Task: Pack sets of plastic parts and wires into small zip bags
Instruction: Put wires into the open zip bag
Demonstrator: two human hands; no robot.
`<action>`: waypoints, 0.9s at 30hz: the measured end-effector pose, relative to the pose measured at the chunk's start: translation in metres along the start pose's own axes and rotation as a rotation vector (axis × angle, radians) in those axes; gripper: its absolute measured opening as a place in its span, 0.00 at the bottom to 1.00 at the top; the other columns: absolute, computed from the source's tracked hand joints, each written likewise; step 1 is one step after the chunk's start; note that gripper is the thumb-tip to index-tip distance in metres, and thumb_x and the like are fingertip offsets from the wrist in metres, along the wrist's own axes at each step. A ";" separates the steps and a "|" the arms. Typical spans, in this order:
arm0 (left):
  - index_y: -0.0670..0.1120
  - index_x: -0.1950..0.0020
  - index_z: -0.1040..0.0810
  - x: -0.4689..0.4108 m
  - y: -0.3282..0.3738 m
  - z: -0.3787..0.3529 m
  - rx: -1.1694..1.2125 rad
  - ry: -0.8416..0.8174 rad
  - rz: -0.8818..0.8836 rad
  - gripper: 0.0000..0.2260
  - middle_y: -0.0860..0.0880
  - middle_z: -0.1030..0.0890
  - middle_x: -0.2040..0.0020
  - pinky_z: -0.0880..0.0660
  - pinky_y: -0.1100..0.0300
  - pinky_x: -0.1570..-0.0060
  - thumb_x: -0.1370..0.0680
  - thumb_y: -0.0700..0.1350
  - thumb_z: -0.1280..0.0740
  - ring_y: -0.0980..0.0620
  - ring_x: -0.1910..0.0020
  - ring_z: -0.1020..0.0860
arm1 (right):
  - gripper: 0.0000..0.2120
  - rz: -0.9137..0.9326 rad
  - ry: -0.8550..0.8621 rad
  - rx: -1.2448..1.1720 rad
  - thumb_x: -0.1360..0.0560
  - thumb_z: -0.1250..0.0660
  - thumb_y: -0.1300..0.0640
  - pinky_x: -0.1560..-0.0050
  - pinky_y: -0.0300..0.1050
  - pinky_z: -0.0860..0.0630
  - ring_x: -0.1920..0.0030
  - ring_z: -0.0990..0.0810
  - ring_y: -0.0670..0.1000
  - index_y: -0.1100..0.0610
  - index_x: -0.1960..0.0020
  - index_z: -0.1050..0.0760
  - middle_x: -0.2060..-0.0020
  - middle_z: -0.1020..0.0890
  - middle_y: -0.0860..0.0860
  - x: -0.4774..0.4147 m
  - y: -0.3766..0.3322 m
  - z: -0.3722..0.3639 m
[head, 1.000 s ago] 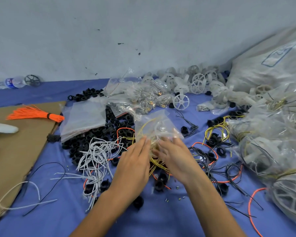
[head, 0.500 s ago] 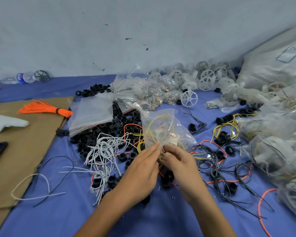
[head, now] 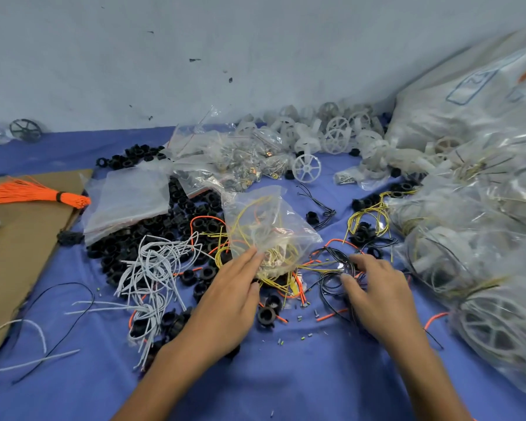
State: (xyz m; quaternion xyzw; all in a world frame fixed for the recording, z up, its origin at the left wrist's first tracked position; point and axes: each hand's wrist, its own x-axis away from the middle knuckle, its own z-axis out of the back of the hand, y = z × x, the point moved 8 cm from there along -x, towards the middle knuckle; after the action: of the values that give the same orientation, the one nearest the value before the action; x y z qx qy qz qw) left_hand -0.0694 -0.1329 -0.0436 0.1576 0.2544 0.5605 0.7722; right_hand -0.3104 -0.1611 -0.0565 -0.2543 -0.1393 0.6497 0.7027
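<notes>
Small clear plastic zip bag (head: 271, 226) of yellow and orange wires (head: 245, 213), near edge pinched by left hand (head: 231, 296), right hand (head: 374, 293) just right of bag, fingers spread on loose black wires (head: 334, 268), grip indiscernible, heap of black plastic rings (head: 164, 226) left of bag

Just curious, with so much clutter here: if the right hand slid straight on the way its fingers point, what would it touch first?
Most likely the black wires just ahead of the right hand. It may be touching them; depth is unclear.
</notes>
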 end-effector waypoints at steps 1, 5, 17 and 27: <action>0.47 0.21 0.40 0.000 0.001 0.000 0.000 0.000 0.001 0.24 0.52 0.42 0.21 0.57 0.74 0.29 0.17 0.41 0.41 0.59 0.23 0.45 | 0.14 0.002 -0.014 0.058 0.23 0.33 0.52 0.43 0.53 0.33 0.45 0.25 0.61 0.53 0.38 0.24 0.47 0.20 0.55 -0.007 0.002 -0.004; 0.47 0.21 0.41 0.002 0.004 0.001 0.001 0.000 0.008 0.24 0.53 0.42 0.21 0.55 0.72 0.28 0.17 0.42 0.42 0.59 0.23 0.46 | 0.16 0.054 -0.002 0.280 0.20 0.40 0.49 0.40 0.54 0.32 0.43 0.25 0.61 0.53 0.35 0.24 0.45 0.21 0.57 -0.040 0.000 -0.012; 0.49 0.20 0.43 0.002 0.005 0.003 0.017 0.009 0.027 0.24 0.56 0.44 0.21 0.57 0.74 0.29 0.16 0.43 0.42 0.63 0.23 0.48 | 0.06 -0.047 0.149 -0.423 0.24 0.32 0.54 0.52 0.51 0.27 0.55 0.21 0.54 0.49 0.54 0.30 0.60 0.21 0.44 -0.051 0.016 0.019; 0.49 0.19 0.45 0.000 0.008 0.000 0.020 0.021 0.012 0.26 0.56 0.45 0.20 0.57 0.72 0.28 0.16 0.46 0.42 0.62 0.23 0.50 | 0.07 -0.014 0.182 -1.452 0.18 0.40 0.62 0.65 0.39 0.21 0.66 0.20 0.49 0.53 0.48 0.25 0.62 0.19 0.51 -0.021 -0.011 0.073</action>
State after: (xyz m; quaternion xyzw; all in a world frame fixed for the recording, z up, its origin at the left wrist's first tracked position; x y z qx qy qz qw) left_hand -0.0760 -0.1304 -0.0395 0.1609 0.2670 0.5643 0.7644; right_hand -0.3415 -0.1690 0.0128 -0.7082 -0.4774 0.3655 0.3701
